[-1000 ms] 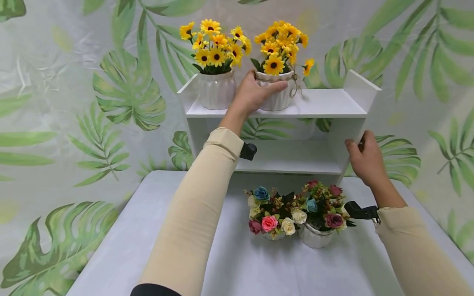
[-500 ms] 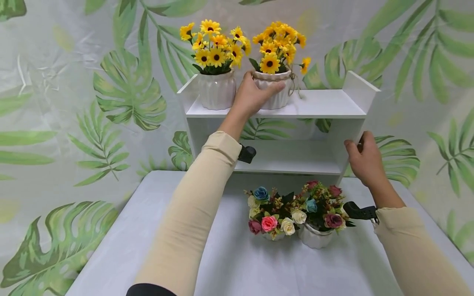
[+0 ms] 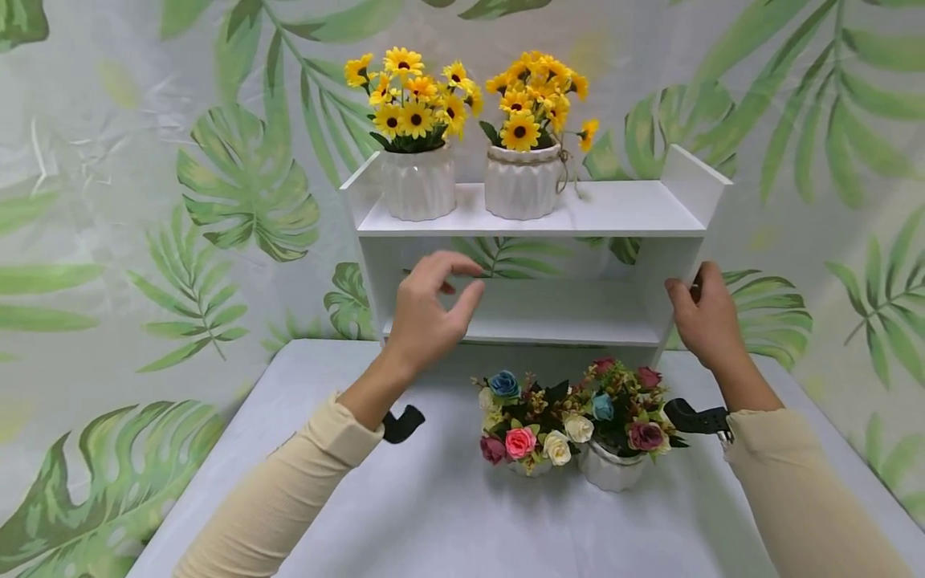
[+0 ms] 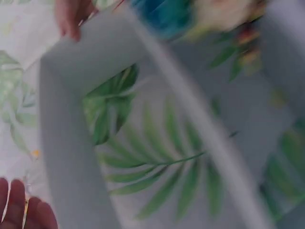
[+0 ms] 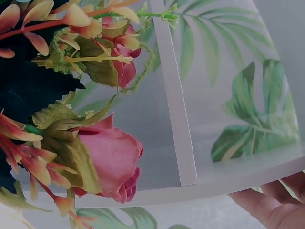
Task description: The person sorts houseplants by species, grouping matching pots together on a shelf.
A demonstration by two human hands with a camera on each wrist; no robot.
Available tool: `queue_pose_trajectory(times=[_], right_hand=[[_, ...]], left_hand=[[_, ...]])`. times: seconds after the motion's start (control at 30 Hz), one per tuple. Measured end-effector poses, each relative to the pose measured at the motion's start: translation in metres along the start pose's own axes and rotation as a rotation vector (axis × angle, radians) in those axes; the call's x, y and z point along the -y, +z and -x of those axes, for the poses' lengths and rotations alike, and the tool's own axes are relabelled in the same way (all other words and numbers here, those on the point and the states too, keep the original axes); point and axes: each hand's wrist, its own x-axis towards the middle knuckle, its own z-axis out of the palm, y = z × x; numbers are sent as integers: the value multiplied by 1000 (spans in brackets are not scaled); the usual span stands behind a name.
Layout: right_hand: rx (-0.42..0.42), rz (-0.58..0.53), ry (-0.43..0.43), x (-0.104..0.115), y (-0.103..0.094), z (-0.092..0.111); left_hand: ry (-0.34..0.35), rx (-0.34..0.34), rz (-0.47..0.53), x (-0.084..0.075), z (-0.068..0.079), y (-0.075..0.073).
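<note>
My left hand (image 3: pixel 429 313) is in the air before the lower tier of a white two-tier shelf (image 3: pixel 621 207), thumb and fingers spread apart with nothing between them. Two white ribbed pots of yellow sunflowers stand upright side by side on the top board: the left pot (image 3: pixel 419 185) near the side panel, the right pot (image 3: pixel 522 189) with twine tied round its rim. My right hand (image 3: pixel 708 317) grips the shelf's right side panel, thumb at the front edge. In the right wrist view its fingers (image 5: pixel 255 205) lie against that panel.
Below the shelf's front, two pots of mixed artificial roses stand on the white-covered table (image 3: pixel 433 514): a left rose pot (image 3: pixel 520 443) and a right rose pot (image 3: pixel 614 467). A leaf-patterned cloth (image 3: pixel 253 177) hangs behind.
The left hand has let go of the right sunflower pot and drawn back down and left. That pot shifted slightly left earlier. The right hand keeps its place on the panel.
</note>
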Motion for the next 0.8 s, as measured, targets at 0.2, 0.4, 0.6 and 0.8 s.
queue_pose_trajectory(times=[0.2,0.4,0.6,0.8], right_hand=[[-9,3,10,1,-1,-1],[-10,6,5,1,0,1],[-30,15,21,1,0,0],[-29,19,29,2,1,0]], left_hand=[[-222,234,24,33,75,-1],[-527,461,61,63,132,5],[-611,601,109,77,164,24],[-611,664,159,73,176,50]])
